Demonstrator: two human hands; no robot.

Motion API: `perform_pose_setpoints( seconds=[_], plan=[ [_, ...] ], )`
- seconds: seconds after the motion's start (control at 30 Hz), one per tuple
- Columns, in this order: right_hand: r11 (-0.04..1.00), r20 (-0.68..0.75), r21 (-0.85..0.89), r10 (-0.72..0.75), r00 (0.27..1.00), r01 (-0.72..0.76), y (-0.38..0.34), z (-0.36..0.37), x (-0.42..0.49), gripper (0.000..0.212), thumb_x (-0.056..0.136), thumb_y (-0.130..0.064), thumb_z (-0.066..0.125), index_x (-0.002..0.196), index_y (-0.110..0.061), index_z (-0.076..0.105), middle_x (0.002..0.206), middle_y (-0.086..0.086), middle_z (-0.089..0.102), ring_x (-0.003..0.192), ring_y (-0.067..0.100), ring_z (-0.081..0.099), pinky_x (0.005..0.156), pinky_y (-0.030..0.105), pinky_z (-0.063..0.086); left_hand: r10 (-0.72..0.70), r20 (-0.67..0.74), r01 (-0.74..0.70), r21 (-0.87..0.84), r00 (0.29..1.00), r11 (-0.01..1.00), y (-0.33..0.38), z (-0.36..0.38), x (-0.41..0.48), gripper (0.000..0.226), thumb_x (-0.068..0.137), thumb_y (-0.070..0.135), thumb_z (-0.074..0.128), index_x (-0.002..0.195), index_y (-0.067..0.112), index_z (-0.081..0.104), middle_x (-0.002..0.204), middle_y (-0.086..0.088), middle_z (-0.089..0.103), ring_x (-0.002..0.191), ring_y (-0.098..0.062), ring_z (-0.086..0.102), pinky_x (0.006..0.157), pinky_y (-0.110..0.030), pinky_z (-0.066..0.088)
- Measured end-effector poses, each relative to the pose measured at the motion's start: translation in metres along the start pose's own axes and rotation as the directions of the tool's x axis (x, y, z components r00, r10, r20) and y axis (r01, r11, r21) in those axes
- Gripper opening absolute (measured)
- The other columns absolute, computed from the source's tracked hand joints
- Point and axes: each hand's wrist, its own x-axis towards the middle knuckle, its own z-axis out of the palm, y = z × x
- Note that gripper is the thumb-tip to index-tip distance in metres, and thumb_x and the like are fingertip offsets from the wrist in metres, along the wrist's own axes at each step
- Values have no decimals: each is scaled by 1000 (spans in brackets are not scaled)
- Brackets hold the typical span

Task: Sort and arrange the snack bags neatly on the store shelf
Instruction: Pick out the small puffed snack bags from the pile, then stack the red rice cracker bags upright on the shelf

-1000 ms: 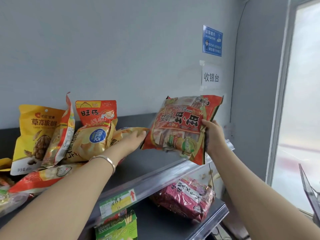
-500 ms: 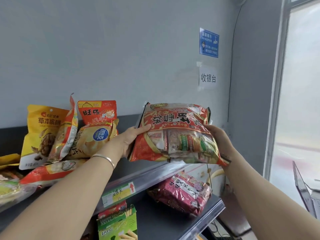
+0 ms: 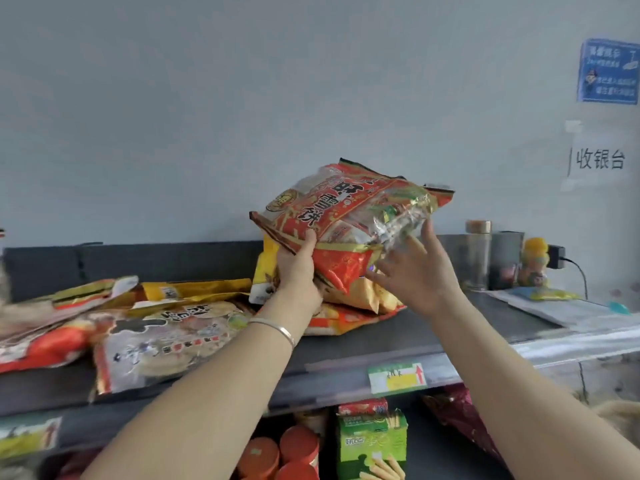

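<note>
Lower shelf, nearest: a green biscuit-stick box (image 3: 372,441) is seen upright, red cans (image 3: 298,448) just left of it, a dark red bag (image 3: 460,420) to the right. A green-yellow price label (image 3: 396,377) is clipped to the front edge of the upper shelf (image 3: 346,355). On that shelf, left: a pale rice-cracker bag (image 3: 166,341) is laid flat and overhangs the front edge, a red bag (image 3: 41,344) is flat beside it further left, and gold bags (image 3: 194,289) are heaped behind. Centre: the red snack bag (image 3: 349,216) is held up off the shelf, tilted, over a pile of yellow bags (image 3: 356,296) near the shelf's back wall; contact with that pile cannot be told. Left grip (image 3: 298,271): closed round the bag's lower-left corner, thumb on the front face, a silver bangle (image 3: 277,329) on the wrist. Right grip (image 3: 415,271): not clamped, fingers spread and fairly straight, fingertips laid against the bag's clear right underside. Far right, on a grey bench (image 3: 540,313): a glass bottle (image 3: 478,254) and a yellow figurine (image 3: 535,261) are stood upright, with a plug (image 3: 556,256) in the wall behind. On the wall (image 3: 242,98) above: a white paper sign (image 3: 599,159), and a blue notice (image 3: 609,71) higher up.
</note>
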Motion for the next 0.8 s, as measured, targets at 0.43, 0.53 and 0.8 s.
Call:
perform_pose_setpoints(
  seconds=[0.43, 0.53, 0.8],
  plan=[
    [992, -153, -58, 100, 983, -110, 190, 241, 27, 70, 70, -23, 83, 130, -17, 48, 107, 17, 70, 80, 37, 72, 67, 57, 56, 295, -18, -295, -23, 955, 955, 174, -233, -52, 58, 79, 24, 74, 130, 22, 47, 124, -8, 63, 111, -28, 62, 93, -53, 49],
    [985, -91, -138, 88, 992, -100, 232, 289, 18, 47, 79, -23, 76, 120, -20, 53, 101, 14, 72, 82, 34, 73, 75, 57, 57, 337, -204, -350, -30, 919, 936, 227, -301, -73, 76, 67, 33, 80, 134, 23, 45, 123, -8, 63, 105, -28, 65, 82, -57, 53],
    [966, 61, -237, 123, 991, -105, 340, 412, -5, 42, 80, -36, 75, 113, -20, 55, 102, 11, 71, 85, 30, 72, 77, 49, 58, 443, -503, -476, 69, 743, 877, 313, -454, -142, 86, 83, 18, 71, 146, 36, 15, 144, -11, 41, 118, -32, 54, 92, -61, 46]
  ],
)
